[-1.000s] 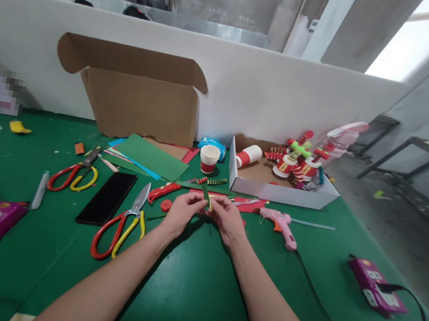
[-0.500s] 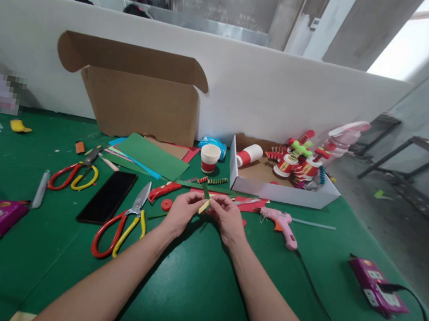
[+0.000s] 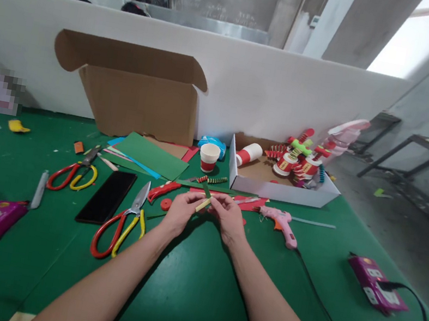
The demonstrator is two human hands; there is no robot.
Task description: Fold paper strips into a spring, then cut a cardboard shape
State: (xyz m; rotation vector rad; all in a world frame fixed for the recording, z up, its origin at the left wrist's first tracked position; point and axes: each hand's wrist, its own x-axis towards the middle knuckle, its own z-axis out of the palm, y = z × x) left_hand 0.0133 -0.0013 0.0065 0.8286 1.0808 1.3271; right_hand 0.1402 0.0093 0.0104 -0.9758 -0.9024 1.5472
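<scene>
- left hand (image 3: pixel 179 214), right hand (image 3: pixel 229 219): both grips pinch a green-yellow paper strip (image 3: pixel 204 198) over mid-bench (image 3: pixel 192 284)
- strip's lower ends hidden behind fingertips, folds too small to read
- glue gun (image 3: pixel 280 224) near right hand

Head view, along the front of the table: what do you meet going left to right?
purple box → phone → left hand → strip → right hand → glue gun → power strip
</scene>
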